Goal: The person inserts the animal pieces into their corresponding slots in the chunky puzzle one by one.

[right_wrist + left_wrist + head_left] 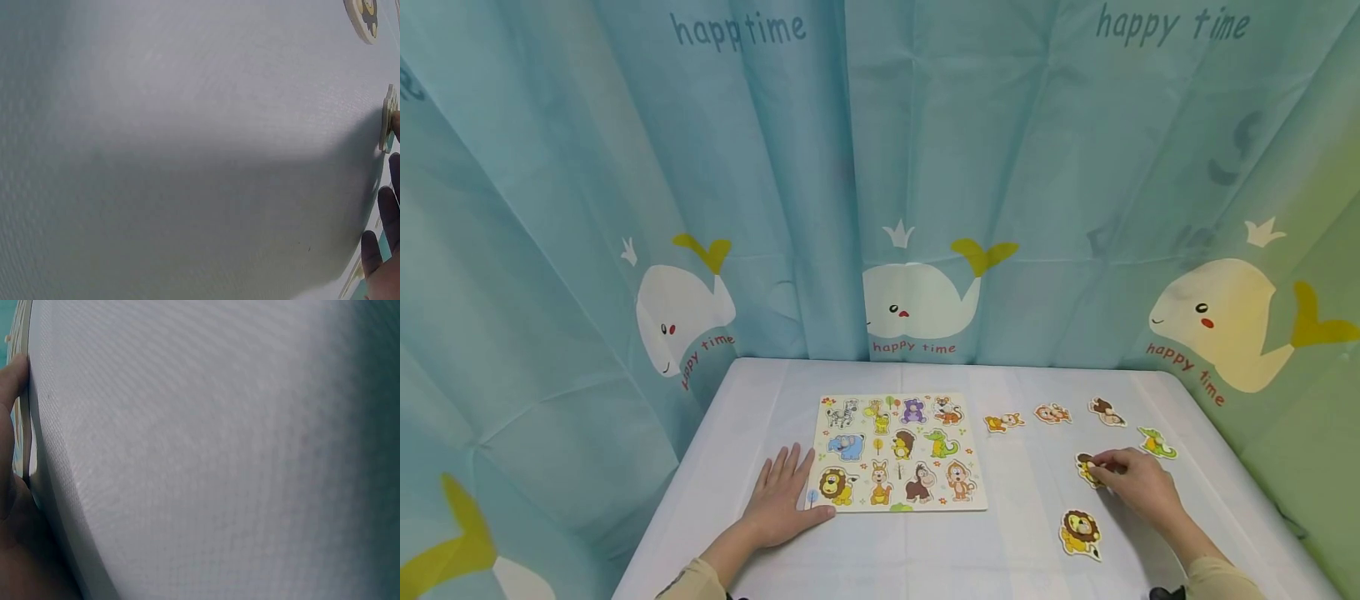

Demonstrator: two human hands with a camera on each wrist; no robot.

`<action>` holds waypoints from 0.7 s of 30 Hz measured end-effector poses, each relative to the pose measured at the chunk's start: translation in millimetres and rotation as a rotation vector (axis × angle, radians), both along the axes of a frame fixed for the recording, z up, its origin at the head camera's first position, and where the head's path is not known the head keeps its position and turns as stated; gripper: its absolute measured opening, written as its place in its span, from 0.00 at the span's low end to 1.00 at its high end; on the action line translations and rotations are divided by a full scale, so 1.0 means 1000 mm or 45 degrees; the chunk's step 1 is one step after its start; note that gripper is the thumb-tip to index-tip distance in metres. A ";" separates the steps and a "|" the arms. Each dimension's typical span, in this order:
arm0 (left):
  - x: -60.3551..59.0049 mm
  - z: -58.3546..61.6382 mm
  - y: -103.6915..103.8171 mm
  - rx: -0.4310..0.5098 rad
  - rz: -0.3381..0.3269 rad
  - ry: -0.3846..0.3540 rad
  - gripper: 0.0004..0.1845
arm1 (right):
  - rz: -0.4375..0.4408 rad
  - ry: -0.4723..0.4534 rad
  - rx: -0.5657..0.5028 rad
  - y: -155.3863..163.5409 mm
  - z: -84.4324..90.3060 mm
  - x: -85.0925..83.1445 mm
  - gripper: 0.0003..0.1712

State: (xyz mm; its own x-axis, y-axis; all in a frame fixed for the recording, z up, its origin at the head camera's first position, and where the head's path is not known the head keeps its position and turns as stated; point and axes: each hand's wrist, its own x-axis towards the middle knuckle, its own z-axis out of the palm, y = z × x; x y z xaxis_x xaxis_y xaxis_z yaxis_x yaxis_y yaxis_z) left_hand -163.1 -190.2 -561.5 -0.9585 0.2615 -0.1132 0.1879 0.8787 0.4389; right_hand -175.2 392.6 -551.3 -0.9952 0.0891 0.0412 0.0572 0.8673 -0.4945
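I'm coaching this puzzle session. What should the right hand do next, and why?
Probably lift the brown-and-yellow animal piece just clear of the tablecloth. The right hand already has its fingertips on that piece, it lies apart from the puzzle board, and the left hand rests flat beside the board.

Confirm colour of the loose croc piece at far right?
Green crocodile piece, clearest in the head view.
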 end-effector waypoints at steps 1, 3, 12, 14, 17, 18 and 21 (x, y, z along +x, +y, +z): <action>0.000 0.000 0.000 0.000 0.000 0.000 0.58 | 0.004 0.011 0.004 0.000 0.000 0.000 0.15; 0.000 -0.001 0.000 0.001 -0.001 -0.001 0.58 | 0.015 0.031 0.006 -0.001 0.000 0.000 0.13; -0.001 0.001 0.000 0.008 -0.003 -0.003 0.58 | 0.072 0.214 0.035 -0.013 0.009 -0.002 0.10; 0.000 0.001 0.000 0.008 -0.004 -0.002 0.58 | 0.070 0.239 0.028 -0.018 0.011 -0.004 0.10; 0.000 0.001 0.000 0.014 -0.004 -0.002 0.58 | 0.059 0.256 0.005 -0.029 0.014 -0.006 0.10; 0.001 0.001 0.000 0.016 -0.004 -0.002 0.58 | 0.052 0.259 -0.002 -0.033 0.015 -0.007 0.10; 0.001 0.001 0.000 0.019 -0.002 -0.003 0.58 | 0.053 0.278 -0.022 -0.045 0.020 -0.009 0.11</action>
